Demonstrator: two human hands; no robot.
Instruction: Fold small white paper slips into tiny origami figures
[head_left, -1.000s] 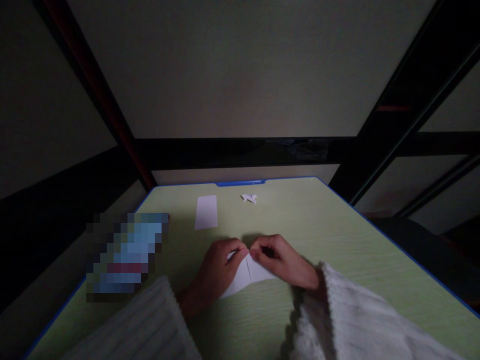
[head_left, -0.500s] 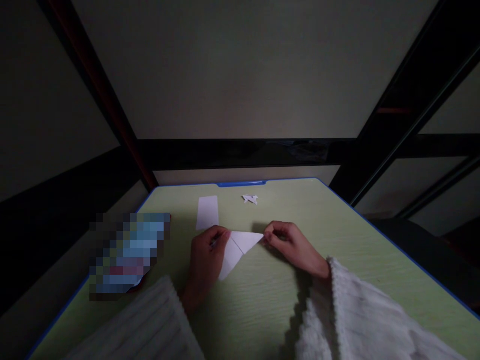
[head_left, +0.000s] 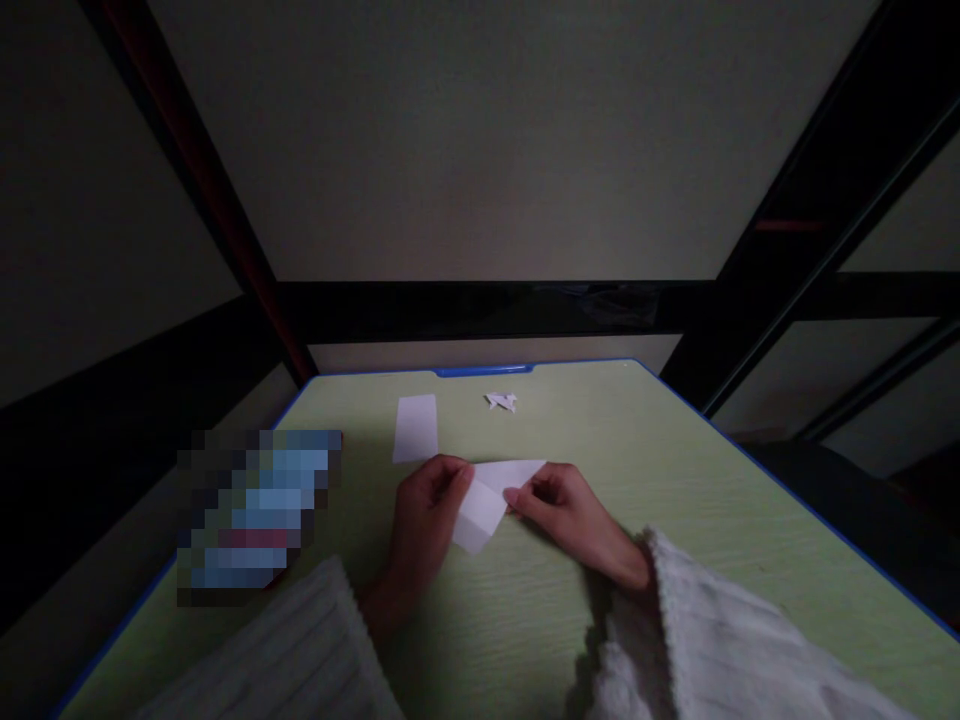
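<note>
Dim light lies over a pale green, wood-grained table (head_left: 675, 500) with a blue rim, set against a dark-framed, greyish wall panel (head_left: 487, 150). Near the table's middle, the left hand (head_left: 424, 510) pinches a white, folded piece of paper (head_left: 486, 500) at its far left part, thumb on top. From that hand the paper extends to the right and toward the near side. The right hand (head_left: 566, 510) grips its right side, thumb pressed on the face, so the paper lies directly between both hands and neither is nearer. Its long axis appears to slant from near left to far right, where a pointed corner reaches the right hand's fingers; a diagonal line crosses the face between the two thumbs. Beyond the left hand lies a white rectangular paper sheet (head_left: 416, 430); farther and to its right sits a small, white, folded paper figure (head_left: 501, 402). At far left, a bluish object (head_left: 262, 510) is blurred beyond recognition.
</note>
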